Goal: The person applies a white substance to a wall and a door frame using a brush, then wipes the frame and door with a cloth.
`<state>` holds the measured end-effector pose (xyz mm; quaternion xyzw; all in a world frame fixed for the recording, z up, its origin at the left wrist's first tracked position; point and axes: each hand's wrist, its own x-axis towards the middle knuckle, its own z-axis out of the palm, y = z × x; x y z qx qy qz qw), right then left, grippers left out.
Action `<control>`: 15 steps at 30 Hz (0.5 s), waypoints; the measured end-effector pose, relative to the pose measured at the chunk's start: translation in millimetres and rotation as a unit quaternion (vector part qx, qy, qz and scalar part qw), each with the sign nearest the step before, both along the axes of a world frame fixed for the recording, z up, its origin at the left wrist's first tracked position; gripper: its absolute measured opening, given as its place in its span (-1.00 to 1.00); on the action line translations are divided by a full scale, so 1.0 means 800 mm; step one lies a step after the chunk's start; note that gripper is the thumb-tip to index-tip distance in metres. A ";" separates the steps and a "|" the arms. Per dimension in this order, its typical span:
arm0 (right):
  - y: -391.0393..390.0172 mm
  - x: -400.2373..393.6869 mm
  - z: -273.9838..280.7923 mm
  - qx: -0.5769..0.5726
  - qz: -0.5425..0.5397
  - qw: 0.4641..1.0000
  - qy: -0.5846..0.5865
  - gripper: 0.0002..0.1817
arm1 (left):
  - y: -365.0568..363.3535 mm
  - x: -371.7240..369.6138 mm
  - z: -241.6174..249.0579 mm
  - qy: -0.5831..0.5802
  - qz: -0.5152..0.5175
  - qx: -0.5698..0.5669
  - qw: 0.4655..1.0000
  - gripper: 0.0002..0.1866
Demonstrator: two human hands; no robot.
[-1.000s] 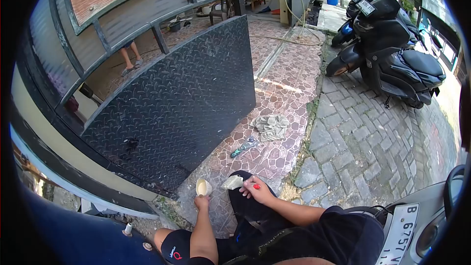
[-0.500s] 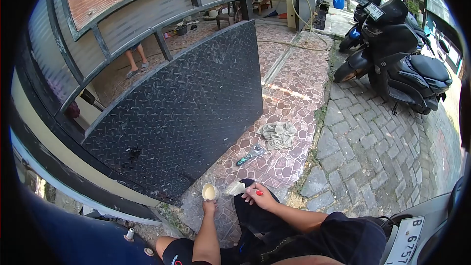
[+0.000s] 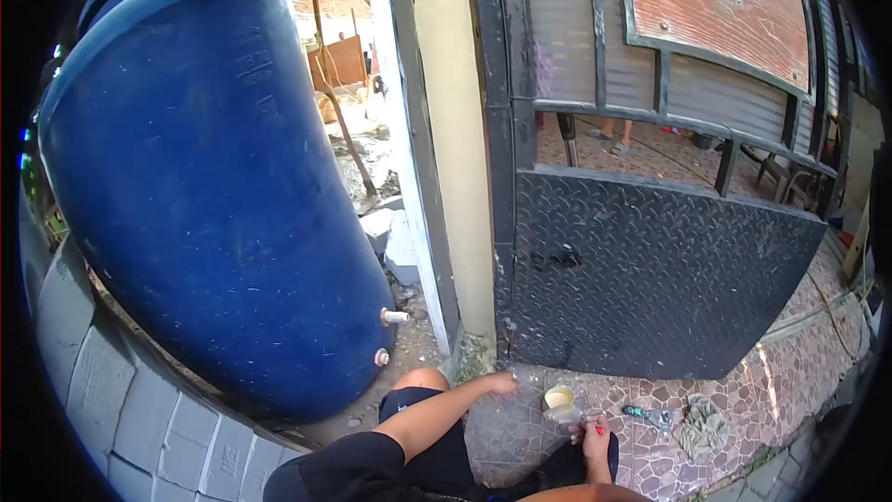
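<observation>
My left hand (image 3: pixel 503 381) reaches down to the patterned tiles at the foot of the black checker-plate gate (image 3: pixel 650 279); nothing shows in it. Just to its right a small cup of pale cream paste (image 3: pixel 558 398) stands on the tiles, apart from the fingers. Close behind the cup, my right hand (image 3: pixel 596 435) grips a red-handled scraper (image 3: pixel 576 416) with a pale smeared blade. My bent knee in black shorts (image 3: pixel 418 389) fills the space below.
A big blue plastic drum (image 3: pixel 204 186) with two small taps stands at the left on rubble. A cream gate post (image 3: pixel 446 149) separates it from the gate. A crumpled rag (image 3: pixel 703 426) and a green-handled tool (image 3: pixel 649 416) lie on the tiles. A person's legs (image 3: pixel 609 135) show behind the gate.
The view has swung sharply left, bringing the blue drum in and losing the scooters. My left hand has let go of the cup, which now stands on the tiles.
</observation>
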<state>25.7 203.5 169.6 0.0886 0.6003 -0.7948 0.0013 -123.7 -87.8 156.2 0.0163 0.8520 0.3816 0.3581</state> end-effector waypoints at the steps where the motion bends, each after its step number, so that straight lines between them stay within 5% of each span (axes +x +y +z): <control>1: 0.002 -0.010 -0.007 -0.004 0.021 1.000 -0.003 -0.87 | -0.019 0.001 0.006 0.009 0.002 -0.005 1.000 -0.52; 5: 0.020 -0.069 -0.070 0.069 0.103 0.992 -0.032 -0.79 | -0.082 0.012 0.049 0.047 0.041 0.008 0.998 -0.61; 11: 0.029 -0.098 -0.087 0.030 0.075 0.996 -0.045 -0.84 | -0.114 0.023 0.026 0.008 0.104 0.059 0.993 -0.63; 15: 0.033 -0.095 -0.038 -0.008 0.060 0.993 -0.104 -0.80 | -0.093 0.034 0.037 0.013 0.125 0.059 0.990 -0.66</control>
